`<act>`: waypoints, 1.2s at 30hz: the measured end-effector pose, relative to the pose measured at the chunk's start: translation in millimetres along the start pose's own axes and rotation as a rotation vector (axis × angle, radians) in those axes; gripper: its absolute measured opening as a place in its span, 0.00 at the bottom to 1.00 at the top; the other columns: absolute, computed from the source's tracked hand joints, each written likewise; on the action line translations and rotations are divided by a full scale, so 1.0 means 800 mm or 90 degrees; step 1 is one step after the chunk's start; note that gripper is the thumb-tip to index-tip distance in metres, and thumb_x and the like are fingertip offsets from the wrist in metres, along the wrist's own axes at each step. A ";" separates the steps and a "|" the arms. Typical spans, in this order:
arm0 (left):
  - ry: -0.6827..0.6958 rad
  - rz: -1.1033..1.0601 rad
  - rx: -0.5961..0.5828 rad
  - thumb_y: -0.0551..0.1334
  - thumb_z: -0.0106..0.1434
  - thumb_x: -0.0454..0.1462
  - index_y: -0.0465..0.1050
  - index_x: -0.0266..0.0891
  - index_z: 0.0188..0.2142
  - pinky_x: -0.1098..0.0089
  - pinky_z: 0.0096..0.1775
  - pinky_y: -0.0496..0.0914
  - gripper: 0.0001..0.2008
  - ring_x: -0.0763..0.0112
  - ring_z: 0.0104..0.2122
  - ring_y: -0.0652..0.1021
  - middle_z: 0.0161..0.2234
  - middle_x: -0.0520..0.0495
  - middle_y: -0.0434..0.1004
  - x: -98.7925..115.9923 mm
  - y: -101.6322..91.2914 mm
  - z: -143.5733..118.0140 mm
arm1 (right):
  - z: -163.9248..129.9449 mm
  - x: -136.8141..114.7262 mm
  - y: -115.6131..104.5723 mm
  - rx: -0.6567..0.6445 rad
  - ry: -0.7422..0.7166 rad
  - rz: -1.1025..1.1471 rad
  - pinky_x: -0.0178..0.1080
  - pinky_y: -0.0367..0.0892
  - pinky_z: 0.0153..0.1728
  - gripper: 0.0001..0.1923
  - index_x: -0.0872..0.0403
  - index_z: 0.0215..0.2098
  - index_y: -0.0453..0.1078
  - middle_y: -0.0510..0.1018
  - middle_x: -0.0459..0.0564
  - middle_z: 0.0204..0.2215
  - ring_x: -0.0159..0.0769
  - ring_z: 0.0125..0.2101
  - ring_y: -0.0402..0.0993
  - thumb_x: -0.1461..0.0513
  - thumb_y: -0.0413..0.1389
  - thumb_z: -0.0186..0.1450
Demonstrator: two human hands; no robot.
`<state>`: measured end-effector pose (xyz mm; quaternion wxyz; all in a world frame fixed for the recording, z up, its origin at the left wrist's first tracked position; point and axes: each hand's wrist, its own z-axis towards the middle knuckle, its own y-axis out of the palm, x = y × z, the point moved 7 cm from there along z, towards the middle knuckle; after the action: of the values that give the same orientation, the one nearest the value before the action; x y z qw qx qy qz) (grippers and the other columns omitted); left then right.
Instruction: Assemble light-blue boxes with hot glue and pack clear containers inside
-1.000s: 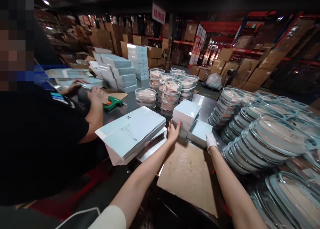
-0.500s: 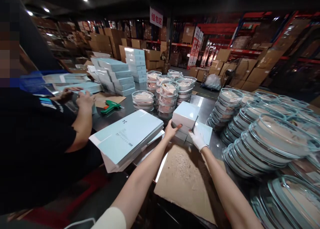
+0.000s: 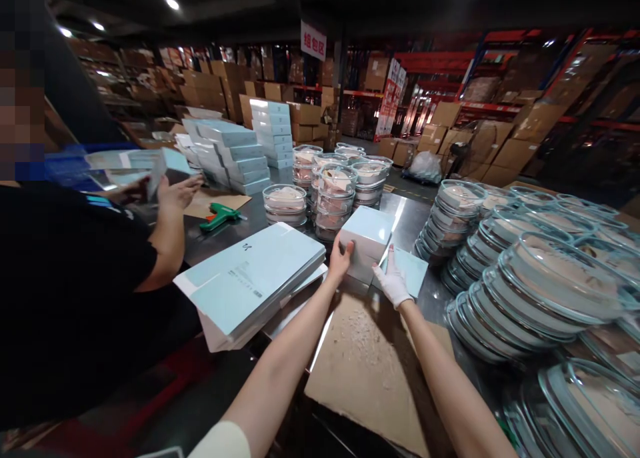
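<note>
A pale blue box (image 3: 367, 235) is gripped between the bare left hand (image 3: 341, 258) and gloved right hand (image 3: 393, 281), seemingly lifted off the desk (image 3: 407, 211), while many glass dishes (image 3: 545, 271) remain unboxed.

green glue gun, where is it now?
Head view, left of centre: the green glue gun lies on the metal table, beside the brown cardboard sheet and left of the lidded glass bowls.

Warehouse: racked cartons (image 3: 453, 115), packing table (image 3: 407, 208)

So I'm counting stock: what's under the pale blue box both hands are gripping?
The pale blue box sits on the steel table, a flatter box beside it. The left hand and gloved right hand cover its lower edge.
</note>
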<state>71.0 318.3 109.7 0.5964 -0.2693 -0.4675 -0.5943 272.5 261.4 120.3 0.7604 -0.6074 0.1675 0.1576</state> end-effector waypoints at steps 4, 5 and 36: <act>-0.010 -0.021 0.028 0.62 0.68 0.61 0.71 0.40 0.64 0.55 0.68 0.64 0.36 0.51 0.66 0.73 0.65 0.36 0.75 0.001 0.000 0.009 | -0.001 -0.006 -0.001 -0.003 -0.019 -0.004 0.77 0.47 0.67 0.40 0.42 0.80 0.32 0.45 0.54 0.78 0.56 0.75 0.49 0.42 0.38 0.76; -0.014 -0.023 0.033 0.62 0.68 0.61 0.72 0.40 0.63 0.55 0.68 0.65 0.36 0.51 0.65 0.74 0.64 0.36 0.75 0.001 0.000 0.010 | -0.002 -0.007 -0.001 -0.006 -0.021 -0.010 0.77 0.48 0.67 0.40 0.42 0.80 0.32 0.45 0.53 0.78 0.55 0.75 0.49 0.42 0.37 0.76; -0.238 0.885 -0.091 0.75 0.51 0.58 0.79 0.36 0.47 0.57 0.53 0.74 0.33 0.40 0.53 0.81 0.51 0.31 0.84 0.255 -0.322 0.026 | -0.128 -0.064 -0.124 0.137 -0.187 -0.128 0.56 0.65 0.64 0.27 0.55 0.63 0.73 0.72 0.62 0.66 0.53 0.64 0.70 0.50 0.46 0.76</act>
<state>-210.4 205.2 237.0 0.7275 -0.6398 -0.2426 -0.0508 264.2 138.1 208.7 0.8491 -0.5067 0.0092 0.1492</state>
